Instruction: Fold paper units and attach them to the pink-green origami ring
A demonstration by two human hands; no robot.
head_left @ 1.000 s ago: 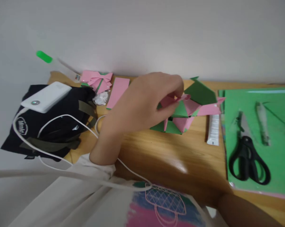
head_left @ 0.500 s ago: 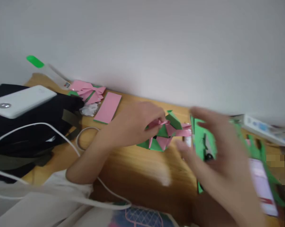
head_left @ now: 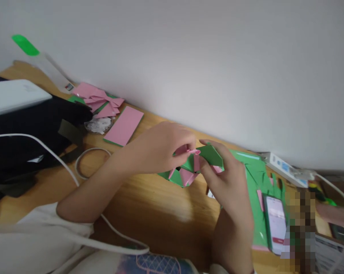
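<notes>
A folded green and pink paper piece (head_left: 186, 176) is held over the wooden table, between both hands. My left hand (head_left: 172, 146) is closed, its thumb and fingertips pinching a small pink paper part (head_left: 194, 152) at the top of the piece. From the right, my right hand (head_left: 227, 169) has its thumb and fingers around a green flap (head_left: 210, 154) of the same piece. The undersides of the piece are partly hidden behind my hands.
At the left lie pink paper bows (head_left: 104, 101), a pink rectangle (head_left: 124, 125), a white power bank (head_left: 17, 95) on black fabric and a cable. Rightward are green sheets (head_left: 259, 228), a phone (head_left: 275, 220), a power strip (head_left: 284, 167) and another person's arm (head_left: 334, 214).
My right hand has moved left and closed on the green flap. The view has shifted, bringing more of the right side in. My left hand keeps its pinch.
</notes>
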